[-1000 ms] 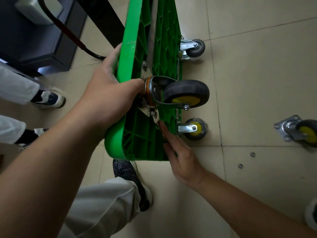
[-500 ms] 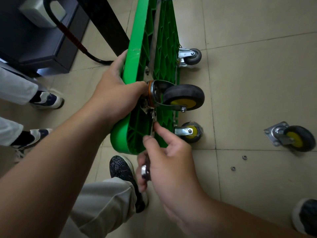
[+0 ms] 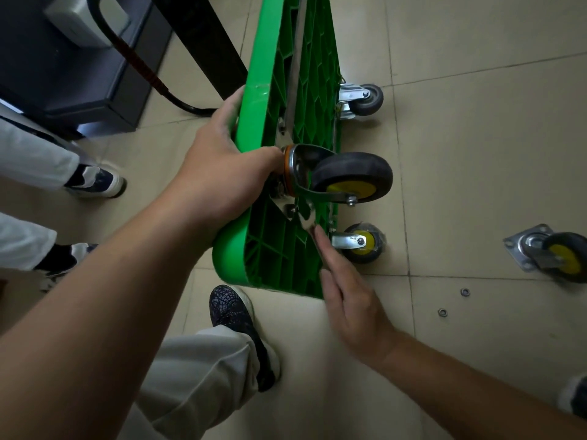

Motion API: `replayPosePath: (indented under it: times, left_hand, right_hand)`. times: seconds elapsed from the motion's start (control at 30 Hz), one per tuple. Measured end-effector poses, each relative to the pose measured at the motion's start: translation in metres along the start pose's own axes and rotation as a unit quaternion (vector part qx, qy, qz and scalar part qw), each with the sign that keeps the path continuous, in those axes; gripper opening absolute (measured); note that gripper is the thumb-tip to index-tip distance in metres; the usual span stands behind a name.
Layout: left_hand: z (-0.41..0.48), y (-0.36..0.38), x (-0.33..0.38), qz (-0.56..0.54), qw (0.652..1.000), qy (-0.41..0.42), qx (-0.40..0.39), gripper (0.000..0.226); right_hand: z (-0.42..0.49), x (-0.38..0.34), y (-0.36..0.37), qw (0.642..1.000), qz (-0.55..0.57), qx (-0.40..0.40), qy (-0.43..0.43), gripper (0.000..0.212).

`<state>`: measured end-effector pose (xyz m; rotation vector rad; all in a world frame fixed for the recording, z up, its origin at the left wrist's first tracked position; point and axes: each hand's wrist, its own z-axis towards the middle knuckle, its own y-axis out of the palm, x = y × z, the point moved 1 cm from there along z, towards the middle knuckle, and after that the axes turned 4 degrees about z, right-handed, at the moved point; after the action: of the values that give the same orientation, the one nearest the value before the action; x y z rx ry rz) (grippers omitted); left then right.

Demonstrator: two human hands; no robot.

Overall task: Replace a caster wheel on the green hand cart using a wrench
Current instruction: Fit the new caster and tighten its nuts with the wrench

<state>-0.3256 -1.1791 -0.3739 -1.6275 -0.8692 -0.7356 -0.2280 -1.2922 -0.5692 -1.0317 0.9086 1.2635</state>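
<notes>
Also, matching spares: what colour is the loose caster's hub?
Yellow hub on the loose caster; head view.

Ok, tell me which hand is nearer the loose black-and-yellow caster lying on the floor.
Right. The right hand is beside the green cart's underside, left of the loose caster; the left hand grips the cart's rim, farther left.
</notes>
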Motion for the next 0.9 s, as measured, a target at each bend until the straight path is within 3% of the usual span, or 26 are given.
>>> replayPosePath:
  times: [0.17, 0.33, 0.57, 0.9]
  left_hand:
    - [0.000, -0.002, -0.002, 0.003, 1.000, -0.002, -0.004, 0.079]
    - [0.002, -0.002, -0.004, 0.016, 1.000, -0.003, 0.000, 0.077]
    - [0.000, -0.003, -0.002, 0.021, 1.000, -0.003, 0.002, 0.075]
    - [-0.005, 0.001, 0.003, -0.001, 1.000, 0.000, 0.022, 0.074]
  right_hand:
    - [0.009, 0.034, -0.003, 0.997, -0.058, -0.034, -0.028, 0.052]
    - [0.012, 0.040, -0.004, 0.996, -0.025, -0.078, 0.020, 0.052]
    - [0.010, 0.012, 0.001, 0.997, 0.040, -0.058, 0.038, 0.058]
    - [0.001, -0.030, 0.003, 0.983, 0.094, -0.044, 0.151, 0.060]
